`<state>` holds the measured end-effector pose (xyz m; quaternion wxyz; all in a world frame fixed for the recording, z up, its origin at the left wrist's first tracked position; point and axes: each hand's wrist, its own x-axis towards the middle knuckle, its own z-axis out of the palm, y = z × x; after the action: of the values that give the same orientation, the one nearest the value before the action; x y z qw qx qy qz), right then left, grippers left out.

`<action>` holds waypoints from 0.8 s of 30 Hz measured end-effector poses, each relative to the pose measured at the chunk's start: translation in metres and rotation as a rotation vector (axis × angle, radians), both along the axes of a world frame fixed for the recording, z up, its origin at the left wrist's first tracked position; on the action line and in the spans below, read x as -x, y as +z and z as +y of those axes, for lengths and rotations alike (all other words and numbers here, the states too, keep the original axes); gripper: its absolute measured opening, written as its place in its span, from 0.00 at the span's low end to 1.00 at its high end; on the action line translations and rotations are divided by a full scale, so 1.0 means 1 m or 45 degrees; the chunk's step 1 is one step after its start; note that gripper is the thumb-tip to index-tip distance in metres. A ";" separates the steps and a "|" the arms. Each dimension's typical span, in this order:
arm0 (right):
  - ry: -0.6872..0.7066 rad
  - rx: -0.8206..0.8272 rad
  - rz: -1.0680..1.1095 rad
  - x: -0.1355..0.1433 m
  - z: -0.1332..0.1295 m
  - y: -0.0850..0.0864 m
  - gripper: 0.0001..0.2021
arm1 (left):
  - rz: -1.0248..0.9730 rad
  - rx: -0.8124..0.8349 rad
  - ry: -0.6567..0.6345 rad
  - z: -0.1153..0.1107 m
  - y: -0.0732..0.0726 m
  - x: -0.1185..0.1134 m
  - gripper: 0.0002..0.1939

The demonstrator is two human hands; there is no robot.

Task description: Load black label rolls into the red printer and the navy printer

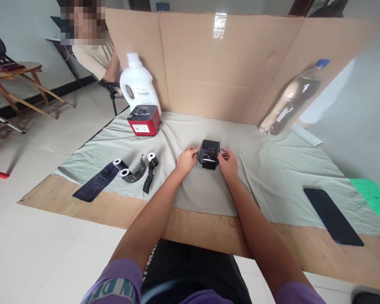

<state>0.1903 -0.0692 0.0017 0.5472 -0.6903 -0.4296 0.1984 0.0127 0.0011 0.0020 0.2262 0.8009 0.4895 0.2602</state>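
A small black printer-like device (210,147) rests on the grey-green cloth in the middle, with a strip of glossy black paper over its front. At its left side is my left hand (188,159), fingers curled and fingertips at the device's edge. My right hand (228,164) touches the right side, thumb and fingers bent round that edge. Left of my hands lie several rolls of black paper (151,162) with white cores, partly unrolled. Farther back at the left stands a red and black box-shaped device (145,121) with a white label.
Behind the red device stands a white jug (139,84). A cardboard sheet (209,71) closes the back. A clear bottle with a blue cap (293,99) leans at the right. A dark phone (333,216) lies near the right front edge. Another person sits at the back left.
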 end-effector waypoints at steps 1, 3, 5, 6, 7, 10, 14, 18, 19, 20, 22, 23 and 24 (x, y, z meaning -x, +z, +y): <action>-0.007 0.016 -0.030 0.000 0.001 -0.001 0.23 | 0.041 -0.014 0.020 -0.001 0.001 -0.001 0.24; 0.022 0.045 -0.072 -0.001 0.002 -0.003 0.25 | 0.124 -0.056 0.070 -0.004 0.003 -0.003 0.24; 0.067 0.076 -0.081 -0.001 0.001 -0.003 0.26 | 0.198 -0.087 0.105 -0.007 0.004 -0.005 0.26; 0.080 0.093 -0.081 -0.002 0.001 -0.003 0.26 | 0.226 -0.089 0.111 -0.007 0.004 -0.006 0.27; 0.089 0.108 -0.083 -0.002 0.000 -0.003 0.26 | 0.246 -0.084 0.112 -0.007 0.004 -0.007 0.28; 0.112 0.115 -0.097 -0.003 0.000 -0.003 0.25 | 0.277 -0.078 0.067 -0.005 0.004 -0.007 0.28; 0.098 0.081 -0.157 -0.003 0.002 -0.005 0.24 | 0.314 -0.120 -0.063 0.001 0.001 -0.005 0.26; 0.114 0.039 -0.195 -0.001 0.002 -0.007 0.22 | 0.322 -0.129 -0.093 0.005 -0.002 -0.002 0.26; 0.119 0.031 -0.195 -0.001 0.002 -0.006 0.22 | 0.315 -0.127 -0.084 0.005 -0.002 -0.002 0.26; 0.127 0.029 -0.192 0.000 0.001 -0.006 0.23 | 0.305 -0.123 -0.073 0.005 -0.002 -0.001 0.26; 0.145 0.032 -0.174 0.000 0.000 -0.004 0.23 | 0.280 -0.108 -0.062 0.006 -0.003 -0.001 0.26; 0.150 0.034 -0.160 0.000 -0.001 -0.003 0.24 | 0.267 -0.101 -0.060 0.006 -0.003 -0.001 0.26; 0.152 0.038 -0.145 0.000 -0.001 -0.002 0.24 | 0.255 -0.096 -0.059 0.006 -0.003 0.000 0.26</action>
<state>0.1899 -0.0707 -0.0003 0.4987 -0.6817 -0.4975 0.1975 0.0131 0.0075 -0.0014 0.1516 0.8420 0.4808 0.1917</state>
